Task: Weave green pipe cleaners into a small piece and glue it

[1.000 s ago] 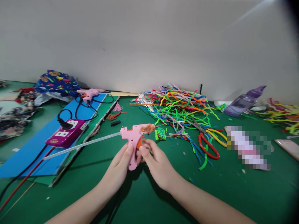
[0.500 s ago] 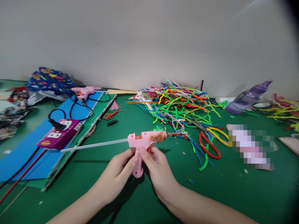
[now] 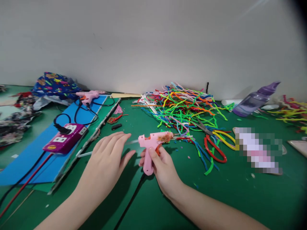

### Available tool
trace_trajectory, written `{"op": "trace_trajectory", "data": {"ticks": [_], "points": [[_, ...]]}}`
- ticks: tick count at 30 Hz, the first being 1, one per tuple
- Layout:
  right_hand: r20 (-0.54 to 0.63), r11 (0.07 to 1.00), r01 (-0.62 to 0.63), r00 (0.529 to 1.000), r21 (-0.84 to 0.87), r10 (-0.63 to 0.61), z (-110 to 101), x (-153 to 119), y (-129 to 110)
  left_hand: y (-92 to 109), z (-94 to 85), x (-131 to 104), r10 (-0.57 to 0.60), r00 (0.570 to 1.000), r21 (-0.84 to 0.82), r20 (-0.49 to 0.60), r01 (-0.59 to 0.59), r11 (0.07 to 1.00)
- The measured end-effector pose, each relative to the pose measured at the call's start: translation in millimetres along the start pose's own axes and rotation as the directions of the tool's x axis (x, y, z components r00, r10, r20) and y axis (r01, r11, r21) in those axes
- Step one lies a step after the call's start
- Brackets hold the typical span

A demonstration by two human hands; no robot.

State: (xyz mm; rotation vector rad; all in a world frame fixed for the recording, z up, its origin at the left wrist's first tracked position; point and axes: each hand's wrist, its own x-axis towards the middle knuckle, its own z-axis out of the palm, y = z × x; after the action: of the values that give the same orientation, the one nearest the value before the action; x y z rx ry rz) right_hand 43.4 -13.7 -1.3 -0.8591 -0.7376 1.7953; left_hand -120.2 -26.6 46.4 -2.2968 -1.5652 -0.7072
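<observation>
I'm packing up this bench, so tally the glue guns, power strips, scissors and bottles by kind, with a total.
Glue guns: 2 (held glue gun in the right hand; far glue gun)
Power strip: 1
Scissors: 1 pair
Bottle: 1
Total: 5

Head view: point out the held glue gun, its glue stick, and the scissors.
Held glue gun point(image 3: 153, 140): head view, on the pink body.
Glue stick point(image 3: 85, 154): head view, near its free end.
Scissors point(image 3: 209, 132): head view, around the pivot.
</observation>
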Motion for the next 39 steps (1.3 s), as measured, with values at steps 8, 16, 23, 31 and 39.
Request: {"op": "trace_trajectory", "data": {"ticks": [8, 16, 23, 31, 39], "points": [[0.016, 1.0, 0.025, 1.0, -0.011, -0.024, 0.2, 0.3, -0.2, -14.5, 5.7, 10.3, 0.099, 0.986, -0.061, 0.135, -0.092, 0.994], [0.042, 0.999, 0.023, 0.999, -0.022, -0.022, -0.7, 2.0, 0.5, -36.1, 7.3, 11.2, 0.382, 0.921, 0.03, 0.074, -0.385, 0.922], [0.063, 1.0, 0.009, 0.998, -0.026, -0.008, -2.9, 3.5, 2.2, -30.0, 8.2, 11.8, 0.434, 0.898, 0.116, 0.069, -0.439, 0.891], [0.108, 0.999, 0.023, 0.994, -0.028, -0.02, -4.4, 2.6, 4.3, -30.1, 13.1, 3.0, 0.397, 0.918, 0.054, 0.011, -0.397, 0.916], [0.11, 0.998, 0.028, 0.994, -0.062, -0.021, -5.7, 4.7, 7.2, -31.2, 17.6, 1.0, 0.394, 0.919, 0.03, -0.022, -0.393, 0.919]]}}
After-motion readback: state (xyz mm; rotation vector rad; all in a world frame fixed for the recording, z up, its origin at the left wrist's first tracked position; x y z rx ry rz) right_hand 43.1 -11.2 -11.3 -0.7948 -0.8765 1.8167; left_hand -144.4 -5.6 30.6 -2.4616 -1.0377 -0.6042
